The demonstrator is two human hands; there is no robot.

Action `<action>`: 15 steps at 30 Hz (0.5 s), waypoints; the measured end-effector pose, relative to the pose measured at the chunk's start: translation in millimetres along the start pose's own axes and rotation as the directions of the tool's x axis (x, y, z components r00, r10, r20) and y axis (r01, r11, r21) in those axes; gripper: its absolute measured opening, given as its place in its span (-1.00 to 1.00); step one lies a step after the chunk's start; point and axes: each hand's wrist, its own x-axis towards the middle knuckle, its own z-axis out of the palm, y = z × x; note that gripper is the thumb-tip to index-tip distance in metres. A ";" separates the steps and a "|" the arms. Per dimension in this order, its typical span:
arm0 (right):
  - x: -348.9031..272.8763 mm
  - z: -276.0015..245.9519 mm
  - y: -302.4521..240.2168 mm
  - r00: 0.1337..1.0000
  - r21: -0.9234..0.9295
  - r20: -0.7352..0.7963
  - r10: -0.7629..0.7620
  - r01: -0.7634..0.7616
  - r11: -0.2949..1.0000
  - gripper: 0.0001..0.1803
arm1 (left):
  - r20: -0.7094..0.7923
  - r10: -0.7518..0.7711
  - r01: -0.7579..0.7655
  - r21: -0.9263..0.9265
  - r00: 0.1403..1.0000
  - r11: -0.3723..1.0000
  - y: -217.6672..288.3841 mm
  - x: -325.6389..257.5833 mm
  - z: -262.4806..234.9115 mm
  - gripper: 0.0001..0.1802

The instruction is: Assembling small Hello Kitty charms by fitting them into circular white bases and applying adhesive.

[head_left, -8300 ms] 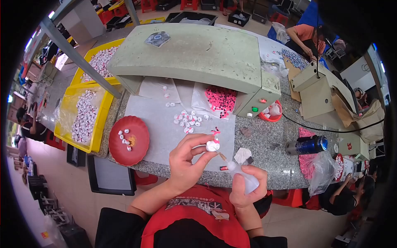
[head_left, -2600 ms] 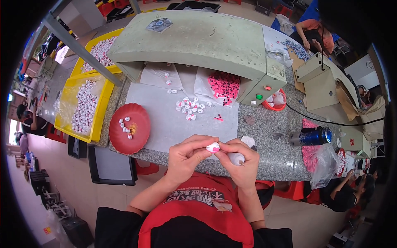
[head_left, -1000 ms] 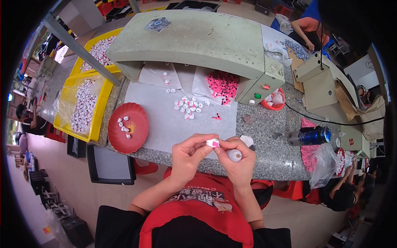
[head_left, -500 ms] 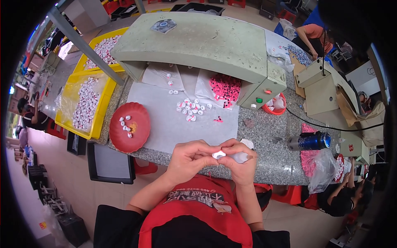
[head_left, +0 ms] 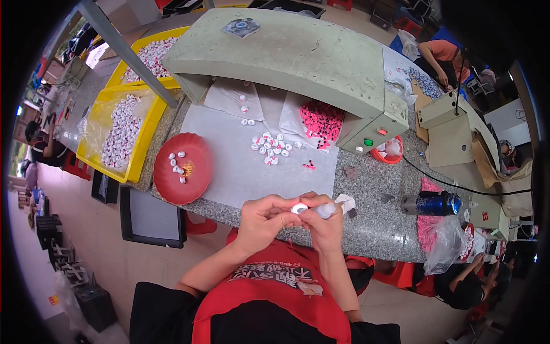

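Observation:
Over the table's front edge my two hands meet. My left hand [head_left: 258, 222] pinches a small white rounded piece [head_left: 298, 208] between thumb and fingers. In my right hand [head_left: 327, 229] is a small translucent squeeze bottle [head_left: 325, 211], its tip side turned toward the white piece; fingers hide the exact contact. Beyond my hands, several white pieces with red marks [head_left: 270, 148] lie on a white paper sheet [head_left: 229, 166]. To the left, a red scalloped dish [head_left: 197, 186] holds several more. Small pink and black parts [head_left: 318, 120] are heaped on the paper farther back.
A pale green metal housing [head_left: 286, 54] spans the back of the table. Yellow trays [head_left: 143, 152] of white pieces stand at left. On the right are a red basket [head_left: 385, 157], a blue flask [head_left: 432, 204] and a plastic bag [head_left: 447, 243]. Other people sit nearby.
The view has shifted slightly. Both hands still hold the white piece and the bottle close together; the right hand has turned a little, and its bottle sits nearer the piece.

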 end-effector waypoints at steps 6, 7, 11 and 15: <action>31.3 15.1 69.0 0.949 -0.243 -0.295 0.115 -0.191 0.951 -0.87 | -0.197 -0.338 0.335 -0.053 0.920 0.941 -50.2 9.5 -66.5 -0.81; 36.8 14.4 82.2 0.953 -0.290 -0.298 0.056 -0.146 0.946 -0.84 | -0.307 -0.274 0.303 0.050 0.911 0.952 -59.0 11.4 -83.3 -0.81; 41.5 3.6 83.9 0.920 -0.367 -0.372 0.120 -0.264 0.892 -0.82 | -0.587 0.178 0.395 0.709 0.790 0.584 -78.6 15.9 -199.2 -0.74; 39.4 -12.6 77.0 0.913 -0.396 -0.399 0.091 -0.261 0.880 -0.77 | -0.345 0.501 0.346 0.934 0.794 0.095 -101.0 50.2 -205.8 -0.68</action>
